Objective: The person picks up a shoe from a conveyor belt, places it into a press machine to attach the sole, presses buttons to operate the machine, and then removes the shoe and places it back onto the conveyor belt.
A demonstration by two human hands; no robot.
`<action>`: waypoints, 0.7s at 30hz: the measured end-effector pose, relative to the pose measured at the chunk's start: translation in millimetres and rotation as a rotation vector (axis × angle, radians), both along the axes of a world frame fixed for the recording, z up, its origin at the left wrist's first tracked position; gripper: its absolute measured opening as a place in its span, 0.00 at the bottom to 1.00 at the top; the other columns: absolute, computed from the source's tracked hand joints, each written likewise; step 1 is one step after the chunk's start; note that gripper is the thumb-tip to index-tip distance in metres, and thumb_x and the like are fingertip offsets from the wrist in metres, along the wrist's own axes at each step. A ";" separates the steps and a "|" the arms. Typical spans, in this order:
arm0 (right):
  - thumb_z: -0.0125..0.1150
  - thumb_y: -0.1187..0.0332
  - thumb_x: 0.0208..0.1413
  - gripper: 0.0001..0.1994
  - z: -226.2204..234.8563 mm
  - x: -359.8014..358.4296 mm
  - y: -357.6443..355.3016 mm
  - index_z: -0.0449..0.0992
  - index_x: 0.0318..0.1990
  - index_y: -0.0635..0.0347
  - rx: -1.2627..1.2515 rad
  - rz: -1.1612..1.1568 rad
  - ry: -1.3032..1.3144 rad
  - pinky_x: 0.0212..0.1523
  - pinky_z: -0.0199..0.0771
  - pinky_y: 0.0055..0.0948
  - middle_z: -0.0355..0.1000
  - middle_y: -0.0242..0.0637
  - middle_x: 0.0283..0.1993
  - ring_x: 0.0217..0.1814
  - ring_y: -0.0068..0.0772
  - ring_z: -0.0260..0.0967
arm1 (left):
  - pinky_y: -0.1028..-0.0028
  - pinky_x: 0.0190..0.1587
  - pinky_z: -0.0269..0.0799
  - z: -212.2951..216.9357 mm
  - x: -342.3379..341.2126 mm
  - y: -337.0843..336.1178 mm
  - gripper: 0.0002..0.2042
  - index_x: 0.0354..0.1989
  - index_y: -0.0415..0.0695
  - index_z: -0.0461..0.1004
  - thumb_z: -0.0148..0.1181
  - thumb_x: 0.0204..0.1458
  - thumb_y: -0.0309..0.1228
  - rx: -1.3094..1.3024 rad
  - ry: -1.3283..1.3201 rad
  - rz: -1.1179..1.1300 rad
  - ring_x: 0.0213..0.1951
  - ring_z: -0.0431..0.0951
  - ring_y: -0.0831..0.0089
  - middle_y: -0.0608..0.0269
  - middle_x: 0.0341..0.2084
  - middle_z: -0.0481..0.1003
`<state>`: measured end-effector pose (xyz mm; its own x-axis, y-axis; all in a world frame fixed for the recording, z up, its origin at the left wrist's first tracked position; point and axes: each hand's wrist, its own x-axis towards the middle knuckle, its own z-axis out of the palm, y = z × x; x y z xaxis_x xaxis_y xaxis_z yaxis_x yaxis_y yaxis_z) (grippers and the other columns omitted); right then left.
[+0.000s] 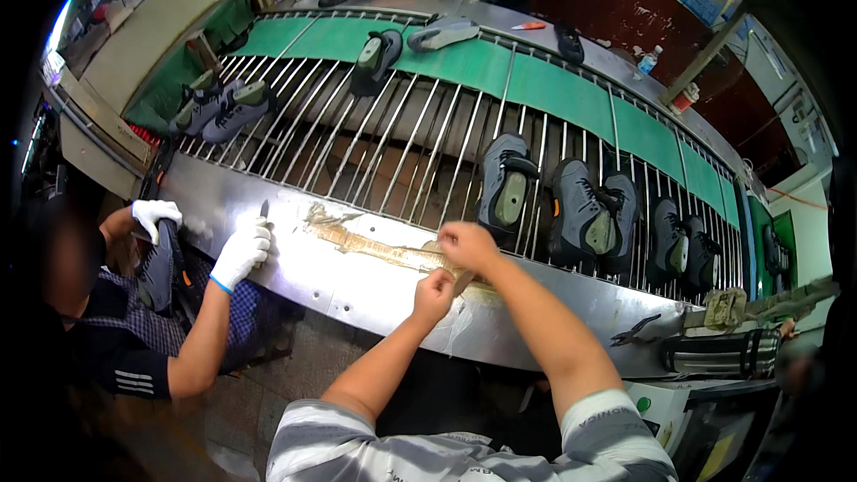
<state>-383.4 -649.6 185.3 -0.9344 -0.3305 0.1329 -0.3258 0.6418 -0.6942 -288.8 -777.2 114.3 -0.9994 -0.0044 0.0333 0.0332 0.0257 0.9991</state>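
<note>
A long, crinkled tan strip (370,248), which looks like old tape or dried glue, lies along the metal ledge (295,254) in front of me. Both my hands are over its right-hand part. My left hand (434,295) is closed in a pinch beside the strip. Just beyond it, my right hand (468,246) is bent down with its fingers pressed together. A small brownish piece shows between the two hands; the fingers hide what each one grips.
Grey shoes (507,183) stand on the metal rod conveyor (420,143) with its green belt (455,67). At my left, a gloved co-worker (241,254) holds a pointed tool and a shoe. Pliers (636,330) and a steel flask (721,353) lie right. Two people work opposite.
</note>
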 end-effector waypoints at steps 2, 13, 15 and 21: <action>0.57 0.67 0.47 0.09 36.7 -28.7 -1.7 0.79 0.35 0.59 0.029 0.106 -0.260 0.33 0.72 0.32 0.74 0.39 0.27 0.29 0.38 0.73 | 0.75 0.22 0.64 -0.6 -4.1 3.2 0.02 0.23 0.39 0.71 0.54 0.46 0.22 -0.074 -0.006 -0.015 0.17 0.70 0.77 0.60 0.14 0.70; 0.55 0.54 0.50 0.15 53.7 -30.6 -8.9 0.75 0.36 0.55 0.600 0.584 -0.626 0.37 0.71 0.43 0.75 0.45 0.32 0.36 0.48 0.73 | 0.70 0.18 0.62 10.9 -15.7 4.9 0.04 0.19 0.42 0.71 0.55 0.41 0.26 -0.178 0.247 0.051 0.12 0.68 0.65 0.58 0.09 0.66; 0.57 0.54 0.48 0.17 87.9 -33.5 11.0 0.75 0.39 0.55 0.671 0.605 -0.781 0.40 0.71 0.43 0.75 0.46 0.35 0.39 0.49 0.73 | 0.69 0.18 0.62 9.1 -14.0 6.4 0.04 0.18 0.42 0.70 0.56 0.41 0.26 -0.194 0.240 0.060 0.12 0.68 0.64 0.58 0.09 0.66; 0.56 0.56 0.48 0.17 74.6 -19.9 9.5 0.76 0.41 0.58 0.720 0.553 -0.497 0.41 0.72 0.43 0.76 0.46 0.38 0.42 0.52 0.73 | 0.67 0.18 0.62 -5.4 -7.2 5.0 0.06 0.17 0.42 0.69 0.55 0.42 0.27 -0.171 0.147 0.017 0.13 0.69 0.62 0.56 0.10 0.68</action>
<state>-403.3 -640.1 259.9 -0.5233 -0.5791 -0.6252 -0.4832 0.8059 -0.3421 -296.0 -772.2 108.9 -0.9835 -0.0034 0.1807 0.1765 0.1959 0.9646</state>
